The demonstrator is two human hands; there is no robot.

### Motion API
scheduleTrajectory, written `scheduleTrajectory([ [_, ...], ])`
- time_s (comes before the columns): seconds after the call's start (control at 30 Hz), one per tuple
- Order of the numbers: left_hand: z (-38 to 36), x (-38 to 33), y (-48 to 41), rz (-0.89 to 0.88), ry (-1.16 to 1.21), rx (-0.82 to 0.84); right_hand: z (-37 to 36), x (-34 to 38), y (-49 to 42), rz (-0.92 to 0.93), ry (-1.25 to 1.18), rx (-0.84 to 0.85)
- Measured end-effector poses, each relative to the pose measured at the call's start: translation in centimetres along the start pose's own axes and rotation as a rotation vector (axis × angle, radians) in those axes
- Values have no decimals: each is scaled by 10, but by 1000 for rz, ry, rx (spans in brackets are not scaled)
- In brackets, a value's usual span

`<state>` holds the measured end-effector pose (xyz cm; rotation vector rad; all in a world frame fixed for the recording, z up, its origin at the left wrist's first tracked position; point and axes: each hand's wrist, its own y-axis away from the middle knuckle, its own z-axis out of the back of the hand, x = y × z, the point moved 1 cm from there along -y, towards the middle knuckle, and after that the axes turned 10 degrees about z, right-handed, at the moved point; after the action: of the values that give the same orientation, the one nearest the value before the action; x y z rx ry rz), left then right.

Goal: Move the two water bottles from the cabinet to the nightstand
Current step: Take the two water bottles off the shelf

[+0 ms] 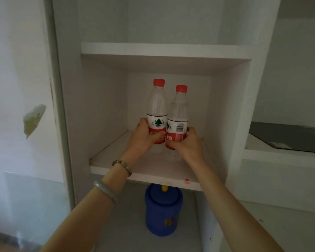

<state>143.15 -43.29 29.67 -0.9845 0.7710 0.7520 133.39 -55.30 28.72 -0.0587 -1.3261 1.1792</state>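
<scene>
1. Red-capped and clear-walled, the left bottle (156, 110) and the right bottle (178, 115) stand upright side by side, touching or nearly so, in the middle compartment of the white cabinet (238, 106), on its shelf (116, 160).
2. The left hand (144, 137) wraps the lower label of the left bottle, thumb across the front; the right hand (187, 142) closes round the base of the right bottle. Each hand grasps one bottle, which I judge lets both be carried in a single trip.
3. Both grips sit low on the red band of the labels, probably because the ribbed lower body is the firmest part and keeps the bottles upright when lifted.
4. Whether the bottles rest on the shelf or are just raised off it cannot be told; a faint reflection lies beneath them.
5. Two bracelets (123, 167) ring the left wrist and forearm, clear of the shelf edge.
6. A blue container (162, 213) stands in the compartment below, out of the way of the arms.
7. The nightstand is not in view, so the carry appears yet to be done; the shelf above leaves room over the caps for drawing them out.
</scene>
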Motion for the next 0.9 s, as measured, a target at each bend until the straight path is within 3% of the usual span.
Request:
scheduleTrajectory([
  [0.17,20,-10,21,10,26,6,8,19,21,45,-14,2],
  [0.33,42,-26,63,29,-104,-63,27,48,46,121,-23,35],
  [0.67,61,-64,187,167,-212,-226,76,84,116,231,-187,192],
  [0.9,71,-92,303,241,-234,-383,104,105,191,291,-332,391],
])
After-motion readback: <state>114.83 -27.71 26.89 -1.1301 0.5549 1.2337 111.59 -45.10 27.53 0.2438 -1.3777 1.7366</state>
